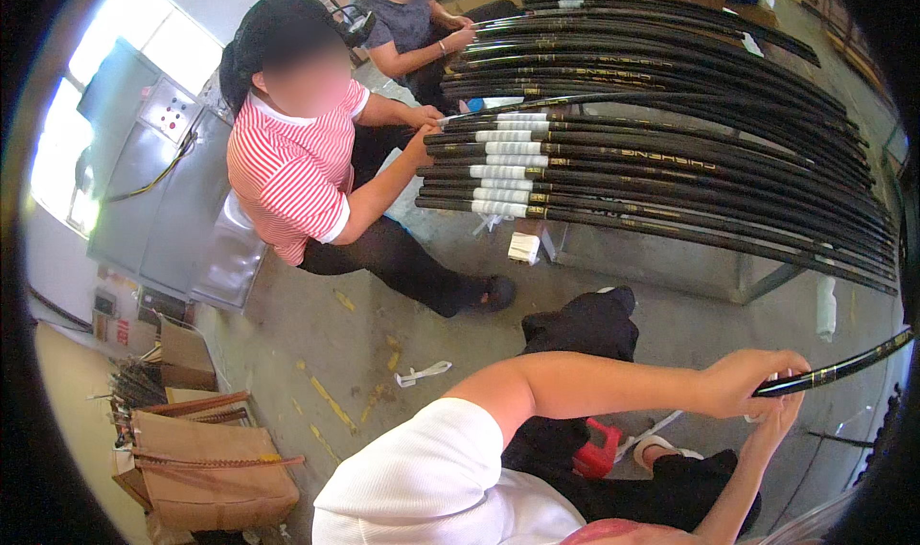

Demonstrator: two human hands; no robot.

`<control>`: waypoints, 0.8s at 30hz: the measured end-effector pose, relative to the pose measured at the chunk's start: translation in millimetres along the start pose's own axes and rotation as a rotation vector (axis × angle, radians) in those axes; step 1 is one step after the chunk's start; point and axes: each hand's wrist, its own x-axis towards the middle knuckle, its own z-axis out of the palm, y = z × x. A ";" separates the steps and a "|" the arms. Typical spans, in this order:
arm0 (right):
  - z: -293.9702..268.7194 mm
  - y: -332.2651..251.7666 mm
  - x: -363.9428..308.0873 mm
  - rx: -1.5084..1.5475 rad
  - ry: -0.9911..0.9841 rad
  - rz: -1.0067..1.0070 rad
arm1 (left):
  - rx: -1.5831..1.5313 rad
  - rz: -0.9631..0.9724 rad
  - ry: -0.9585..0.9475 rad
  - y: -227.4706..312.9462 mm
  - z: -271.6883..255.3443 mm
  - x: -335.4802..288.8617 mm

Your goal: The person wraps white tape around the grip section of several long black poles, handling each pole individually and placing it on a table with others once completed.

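Observation:
At the right side, a glossy black pole (858, 363) with gold markings runs out toward the picture's rim. Its near end lies between my two hands. My left hand (746, 384) is closed around that end, with fingers curled over the top. From below, my right hand (774, 420) meets the same end, its fingers pressed together against it. A small whitish bit shows between the hands, too small to name. Black poles with white wrapped bands (505, 183) lie side by side on a rack beyond my arms.
A person in a striped shirt (287, 166) sits at the rack, both hands on a pole. Another person (407, 32) works farther back. Below my arm is a red object (599, 449). Cardboard boxes (211, 468) stand at lower left; a grey metal cabinet (158, 190) is at left.

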 end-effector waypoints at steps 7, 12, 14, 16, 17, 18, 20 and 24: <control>29.8 -28.4 4.9 -0.003 0.209 0.034 | 0.026 0.048 0.074 2.7 -5.8 5.4; 17.0 -39.4 3.8 -0.183 0.230 -0.058 | -0.183 -0.078 0.024 10.8 -12.6 0.4; 19.2 -47.2 7.9 -0.207 0.301 -0.137 | -0.361 -0.263 -0.009 18.9 -18.7 2.8; 13.4 -54.1 10.3 -0.224 0.289 -0.153 | -0.256 -0.167 0.034 10.2 -17.4 3.6; 11.9 -56.7 14.2 -0.243 0.285 -0.168 | -0.149 -0.035 0.101 -11.5 -10.6 5.5; 8.7 -60.0 15.0 -0.272 0.295 -0.179 | -0.057 0.094 0.157 -23.5 -1.8 6.5; 8.2 -72.1 16.7 -0.324 0.247 -0.204 | 0.032 0.105 0.175 -0.4 -10.2 15.0; 34.5 -85.7 27.7 -0.216 0.169 -0.285 | 0.201 0.097 0.157 4.5 -29.5 16.9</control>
